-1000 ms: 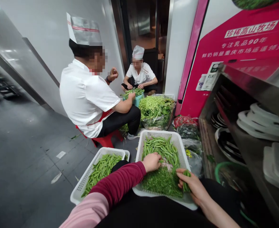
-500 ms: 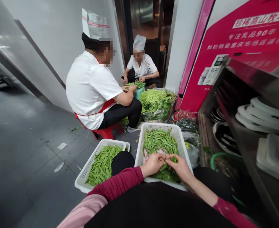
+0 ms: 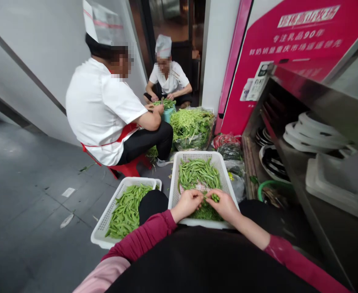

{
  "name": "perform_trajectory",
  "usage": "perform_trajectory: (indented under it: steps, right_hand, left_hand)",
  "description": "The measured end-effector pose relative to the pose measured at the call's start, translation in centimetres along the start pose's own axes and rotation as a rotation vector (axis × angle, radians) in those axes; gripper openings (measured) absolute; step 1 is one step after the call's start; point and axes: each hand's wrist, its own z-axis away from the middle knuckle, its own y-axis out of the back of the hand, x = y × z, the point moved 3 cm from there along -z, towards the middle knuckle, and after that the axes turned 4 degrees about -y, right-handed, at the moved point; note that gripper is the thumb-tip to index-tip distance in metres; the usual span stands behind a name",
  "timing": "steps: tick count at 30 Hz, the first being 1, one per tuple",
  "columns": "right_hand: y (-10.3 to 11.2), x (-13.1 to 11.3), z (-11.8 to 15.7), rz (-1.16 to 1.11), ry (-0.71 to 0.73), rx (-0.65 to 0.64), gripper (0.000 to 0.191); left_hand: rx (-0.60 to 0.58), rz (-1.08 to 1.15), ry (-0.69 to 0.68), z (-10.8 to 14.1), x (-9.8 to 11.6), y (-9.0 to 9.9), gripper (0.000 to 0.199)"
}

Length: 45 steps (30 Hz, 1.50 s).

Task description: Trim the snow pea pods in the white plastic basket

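Over the near part of a white perforated basket (image 3: 174, 179) my two hands nearly meet. My left hand (image 3: 188, 203) is closed in a pinch; what its fingertips hold is too small to name. My right hand (image 3: 223, 205) is closed around green pea pods (image 3: 215, 197), its thumb and forefinger pinched close to the left fingertips. Whole pods (image 3: 199, 171) fill the basket's far part, and fine green scraps (image 3: 208, 213) lie beneath my hands. A second white basket (image 3: 104, 221), to the left, holds many pods (image 3: 128, 211).
A person in white (image 3: 102, 106) sits on a red stool (image 3: 132, 167) ahead left; another person (image 3: 168, 79) crouches beyond. A large bag of greens (image 3: 193, 130) stands ahead. To the right are a metal shelf with plates (image 3: 313, 132) and a green-rimmed basket (image 3: 260, 189).
The view has swung to the right, so the surroundings sit further left. My hands remain pinched close together over the basket, and the pods in my right hand now show more clearly.
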Motion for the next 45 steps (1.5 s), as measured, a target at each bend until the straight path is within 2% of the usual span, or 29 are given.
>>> perform_trajectory:
  steps: [5,11,13,17,19,21,23,24,26,27,30,33,36,38,40,42,44,45]
  right_hand:
    - [-0.5,-0.6,0.8,0.136,0.187,-0.06,0.011]
    - [-0.8,-1.8,1.9,0.039,0.307,-0.133,0.012]
    - [-0.1,-2.2,2.0,-0.03,0.254,-0.075,0.009]
    - [2.5,-1.7,1.7,-0.239,0.015,0.139,0.014]
    - [3.5,-1.0,1.4,-0.36,-0.083,0.176,0.019]
    - [3.8,-0.3,1.1,-0.454,-0.164,0.161,0.023]
    - [3.4,0.3,1.0,-0.516,-0.232,0.128,0.025]
    - [3.1,0.6,1.0,-0.543,-0.258,0.111,0.026]
    - [2.2,0.9,1.1,-0.596,-0.293,0.078,0.027]
    - [1.8,1.1,1.2,-0.618,-0.302,0.064,0.028]
    - [1.1,1.5,1.4,-0.633,-0.322,0.02,0.029]
    - [1.3,1.7,1.5,-0.455,-0.285,-0.001,0.025]
    - [2.1,0.7,1.6,-0.006,-0.018,-0.002,0.022]
    - [1.9,-0.3,1.9,0.28,0.225,-0.117,0.03]
    - [1.1,-1.1,2.4,0.481,0.357,-0.3,0.033]
    - [0.3,-1.4,2.5,0.562,0.34,-0.395,0.021]
    - [-0.3,-1.6,2.3,0.476,0.209,-0.343,0.009]
    - [-0.5,-1.6,2.2,0.374,0.121,-0.287,0.01]
  left_hand:
    - [-0.027,0.019,0.121,0.2,-0.5,0.5,0.008]
    - [-0.142,0.047,0.166,0.6,-1.9,-0.3,0.007]
    - [-0.119,-0.083,0.171,0.3,-2.8,-0.1,0.008]
    - [-0.043,-0.546,0.16,-0.5,-4.4,1.6,0.007]
    - [-0.039,-0.624,0.139,-0.5,-4.3,2.3,0.014]
    - [-0.069,-0.593,0.034,-0.3,-3.1,2.3,0.037]
    - [-0.178,-0.47,-0.075,0.2,-1.3,1.6,0.059]
    - [-0.264,-0.381,-0.091,0.5,-0.5,1.1,0.06]
    - [-0.424,-0.242,-0.039,1.1,0.6,0.2,0.044]
    - [-0.466,-0.227,-0.011,1.3,0.8,0.0,0.035]
    - [-0.449,-0.319,0.015,1.5,0.9,0.1,0.029]
    - [-0.442,-0.456,-0.053,1.4,1.0,0.5,0.025]
    - [-0.432,-0.716,-0.239,1.8,2.0,0.4,0.015]
    - [-0.412,-0.895,-0.347,2.2,2.7,0.2,0.012]
    - [-0.389,-1.015,-0.416,2.5,2.9,-0.1,0.013]
    - [-0.332,-1.046,-0.474,2.7,2.9,-0.4,0.013]
    - [-0.227,-1.003,-0.5,2.5,2.6,-0.6,0.014]
    - [-0.158,-0.964,-0.489,2.4,2.5,-0.7,0.015]
